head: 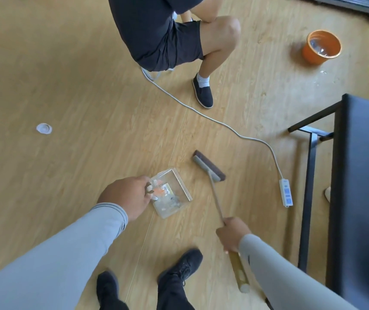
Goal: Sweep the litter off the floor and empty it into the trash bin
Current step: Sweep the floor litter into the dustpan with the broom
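On the far left I count one clear plastic lid (44, 128) lying alone on the wooden floor (71, 70), and nearer the middle my left hand (127, 196) pinches the rear edge of one transparent dustpan (171, 193), which rests on the floor holding a small heap of orange-and-white litter (161, 191). Just right of it, my right hand (232, 235) is curled round the handle of one broom (209, 168), its head on the floor near the pan's open edge. Further right lie one white power strip (286, 192), two black shoes of mine below, and one orange trash bin (321, 47) standing far off at the upper right.
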Motion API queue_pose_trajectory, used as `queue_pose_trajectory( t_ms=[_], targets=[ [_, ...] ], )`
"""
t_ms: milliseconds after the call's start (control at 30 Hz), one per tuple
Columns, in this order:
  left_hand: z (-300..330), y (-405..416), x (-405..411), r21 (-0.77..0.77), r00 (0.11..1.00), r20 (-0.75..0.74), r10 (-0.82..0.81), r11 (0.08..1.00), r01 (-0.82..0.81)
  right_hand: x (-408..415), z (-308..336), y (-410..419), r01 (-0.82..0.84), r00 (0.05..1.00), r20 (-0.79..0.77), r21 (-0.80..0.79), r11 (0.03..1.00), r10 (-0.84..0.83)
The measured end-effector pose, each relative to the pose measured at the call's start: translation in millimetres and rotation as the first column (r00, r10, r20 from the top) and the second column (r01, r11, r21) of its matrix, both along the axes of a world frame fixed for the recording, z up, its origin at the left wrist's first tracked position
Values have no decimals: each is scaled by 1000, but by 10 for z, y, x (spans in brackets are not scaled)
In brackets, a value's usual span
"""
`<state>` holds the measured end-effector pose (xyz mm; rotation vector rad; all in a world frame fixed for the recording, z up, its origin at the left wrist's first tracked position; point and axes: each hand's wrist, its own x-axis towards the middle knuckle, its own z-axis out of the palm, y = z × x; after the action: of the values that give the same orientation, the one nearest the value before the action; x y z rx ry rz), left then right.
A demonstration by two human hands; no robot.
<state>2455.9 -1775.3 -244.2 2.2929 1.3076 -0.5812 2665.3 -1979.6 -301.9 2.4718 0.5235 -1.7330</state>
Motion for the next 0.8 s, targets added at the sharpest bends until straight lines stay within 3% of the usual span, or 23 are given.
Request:
queue_pose_trajectory(
  t_ms=[100, 267, 400, 600, 700, 800],
  targets=[
    [14, -8, 19, 3, 1000, 8, 6, 1000, -6, -53, 341, -252, 3, 992, -127, -13, 1000, -4],
    [55, -50, 20, 0, 999, 30, 25, 1000, -25, 444, 973, -648, 261, 916, -309, -24, 965, -255],
    [55, -111, 39, 13, 999, 28, 17, 1000, -17, 743, 1079, -908, 353, 922, -179, 32, 935, -342],
    [52, -59, 19, 10, 1000, 8, 3, 1000, -3, 1126, 558, -768, 339, 927, 172, 1, 941, -334],
    [51, -90, 33, 10, 1000, 13, 10, 1000, -10, 970, 219, -719, 371, 915, 188, -49, 927, -356],
    [48, -114, 51, 13, 1000, 15, 2, 1000, -2, 514, 109, -728, 401, 916, 81, -108, 910, -393]
  ],
)
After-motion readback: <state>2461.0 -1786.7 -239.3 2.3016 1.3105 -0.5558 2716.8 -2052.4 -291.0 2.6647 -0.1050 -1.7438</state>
